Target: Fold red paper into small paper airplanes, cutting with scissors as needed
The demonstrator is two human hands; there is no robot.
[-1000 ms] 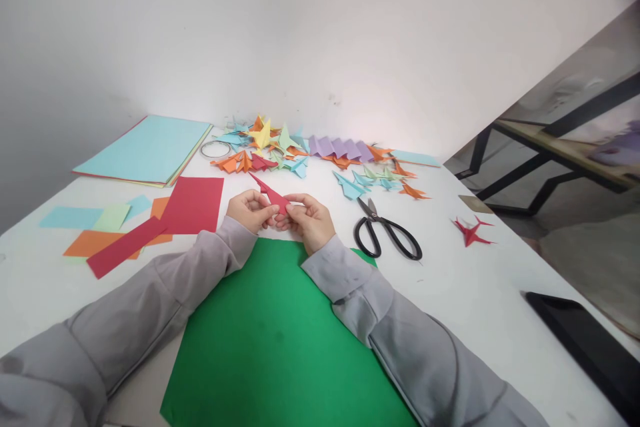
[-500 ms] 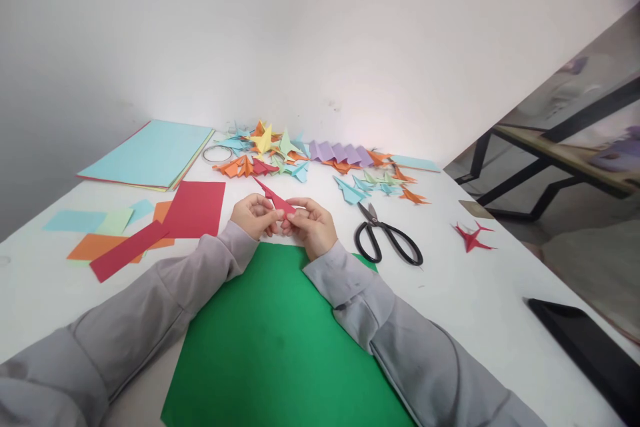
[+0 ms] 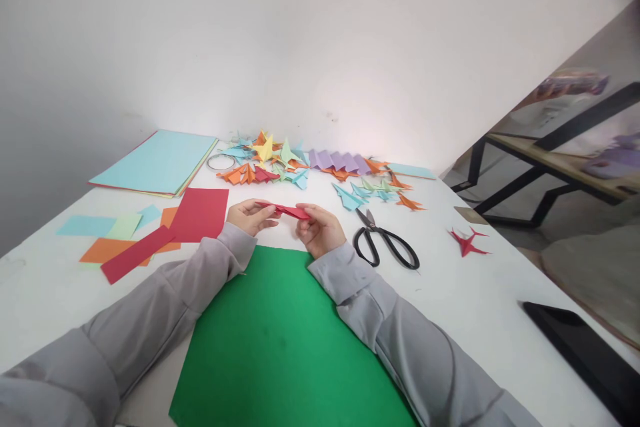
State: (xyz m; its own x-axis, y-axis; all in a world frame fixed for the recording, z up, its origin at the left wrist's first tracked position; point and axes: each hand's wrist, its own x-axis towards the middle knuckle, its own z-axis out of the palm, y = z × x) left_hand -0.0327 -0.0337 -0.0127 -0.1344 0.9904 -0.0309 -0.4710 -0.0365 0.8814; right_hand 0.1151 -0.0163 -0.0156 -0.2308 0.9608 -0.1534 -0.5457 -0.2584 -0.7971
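A narrow folded red paper piece (image 3: 290,211) is stretched between my two hands, above the far edge of a green sheet (image 3: 285,333). My left hand (image 3: 251,217) pinches its left end between thumb and fingers. The right end is pinched by my right hand (image 3: 321,229). Fingers cover both ends of the piece. Black-handled scissors (image 3: 384,240) lie just right of my right hand. A red sheet (image 3: 203,215) and a red strip (image 3: 136,255) rest left of my left hand.
Folded paper figures (image 3: 270,157) and a purple pleated piece (image 3: 340,161) lie along the wall. At the back left is a paper stack (image 3: 157,161). A red folded figure (image 3: 468,242) and a black tablet-like device (image 3: 580,347) are on the right.
The red piece has turned from slanting, with its point up to the left, to nearly level. My hands have moved slightly apart, and the view has shifted a little.
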